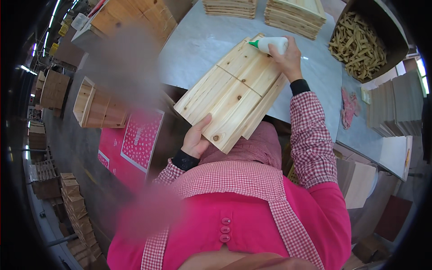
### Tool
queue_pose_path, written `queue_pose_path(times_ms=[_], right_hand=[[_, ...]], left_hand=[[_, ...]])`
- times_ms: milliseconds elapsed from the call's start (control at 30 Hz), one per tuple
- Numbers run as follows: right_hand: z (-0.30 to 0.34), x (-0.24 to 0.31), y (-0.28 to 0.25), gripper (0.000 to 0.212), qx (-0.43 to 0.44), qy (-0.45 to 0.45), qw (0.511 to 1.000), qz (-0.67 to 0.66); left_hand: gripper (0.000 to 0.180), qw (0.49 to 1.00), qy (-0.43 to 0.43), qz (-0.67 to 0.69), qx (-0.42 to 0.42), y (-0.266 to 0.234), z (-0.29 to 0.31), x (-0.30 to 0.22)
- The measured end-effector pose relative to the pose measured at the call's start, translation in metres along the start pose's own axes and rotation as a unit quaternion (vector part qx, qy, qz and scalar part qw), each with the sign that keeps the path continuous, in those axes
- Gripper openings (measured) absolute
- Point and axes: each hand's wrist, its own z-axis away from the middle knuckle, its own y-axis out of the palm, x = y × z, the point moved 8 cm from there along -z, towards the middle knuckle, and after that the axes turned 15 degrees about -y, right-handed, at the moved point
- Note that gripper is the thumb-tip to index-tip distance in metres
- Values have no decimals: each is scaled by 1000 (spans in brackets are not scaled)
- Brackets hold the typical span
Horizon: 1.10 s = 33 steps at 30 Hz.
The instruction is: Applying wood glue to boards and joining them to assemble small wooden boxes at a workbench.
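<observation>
Right grip (288,56) wraps round a white bottle (278,42), its green nozzle (254,43) down at the far end of a wood panel (225,101); left grip (195,138) pinches the panel's near left edge, thumb on top. The panel lies slanted, far end over the desk (189,58), near end above the lap (261,150). A dark line (238,80), perhaps a groove, crosses it, with no piece set there. Gluing seems under way at the far end; I cannot tell how much is out, as no clear bead shows. Joining another part is probably left to do. Two stacks (294,20) of wood pieces stand farther back on the desk, and a bin (398,36) of wood strips (357,49) stands at right
</observation>
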Motion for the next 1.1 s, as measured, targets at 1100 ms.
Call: queue_pose_path(times_ms=[1100], right_hand=[[54, 114, 3, 45, 92, -126, 987, -40]], left_hand=[[48, 999, -6, 7, 31, 1, -3, -1]])
